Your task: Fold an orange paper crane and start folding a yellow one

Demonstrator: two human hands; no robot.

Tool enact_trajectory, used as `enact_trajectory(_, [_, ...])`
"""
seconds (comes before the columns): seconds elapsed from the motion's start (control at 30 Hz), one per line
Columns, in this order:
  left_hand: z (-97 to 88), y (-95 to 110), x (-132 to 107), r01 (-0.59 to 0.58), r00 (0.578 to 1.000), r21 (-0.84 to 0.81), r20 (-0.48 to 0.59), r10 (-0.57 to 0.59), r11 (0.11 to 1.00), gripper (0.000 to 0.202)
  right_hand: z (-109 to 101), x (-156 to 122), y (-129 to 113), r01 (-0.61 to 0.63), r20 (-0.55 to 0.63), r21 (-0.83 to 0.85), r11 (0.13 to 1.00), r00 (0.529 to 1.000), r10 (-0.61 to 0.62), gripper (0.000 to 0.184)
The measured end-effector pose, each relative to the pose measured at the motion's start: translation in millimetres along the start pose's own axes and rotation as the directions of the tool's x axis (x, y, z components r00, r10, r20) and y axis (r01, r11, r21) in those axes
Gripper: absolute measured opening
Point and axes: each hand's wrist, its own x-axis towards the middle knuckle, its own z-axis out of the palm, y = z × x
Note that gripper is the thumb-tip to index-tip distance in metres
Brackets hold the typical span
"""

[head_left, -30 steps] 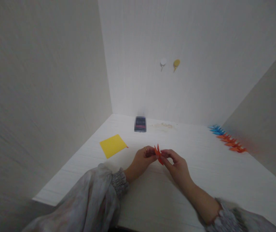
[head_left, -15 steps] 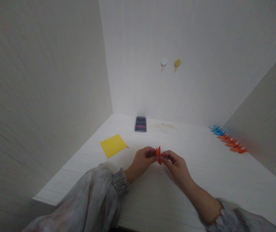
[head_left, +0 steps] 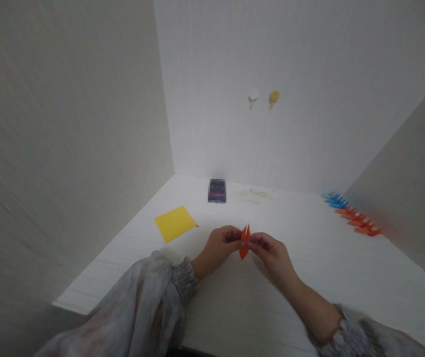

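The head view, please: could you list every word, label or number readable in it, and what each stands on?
None can be read.
The dark box at the back of the table: face blurred, only a red band shows.
The yellow sheet: no print shows.
The orange folded paper, pinched by the left hand and right hand: no print shows.
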Motion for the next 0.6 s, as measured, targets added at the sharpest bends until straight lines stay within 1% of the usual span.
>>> enact_trajectory(0.17, [0.1,-3.3,1.7,-0.017,1.0,-0.001,0.005,0.017,1.0,0.026,-1.3,2.0,0.4,0.049,0.007,-0.042,0.998,0.999,-0.049,0.013])
enact_trajectory(0.27, [-1.5,-6.7,2.8,-0.024,1.0,0.007,0.014,0.024,1.0,0.026,-1.2,2.3,1.4,0.033,0.023,-0.029,0.999,0.999,-0.032,0.013])
enact_trajectory(0.47, [-2.6,-6.1,1.8,-0.027,0.999,0.013,0.026,0.027,1.0,0.027,3.4,-0.5,2.1,-0.072,0.064,0.171,0.983,0.996,0.062,0.014])
enact_trajectory(0.6, [-1.3,-2.9,0.3,-0.01,0.999,-0.019,0.044,0.011,1.0,0.027,5.1,-1.7,0.8,-0.083,0.032,0.28,0.956,0.996,0.077,0.015])
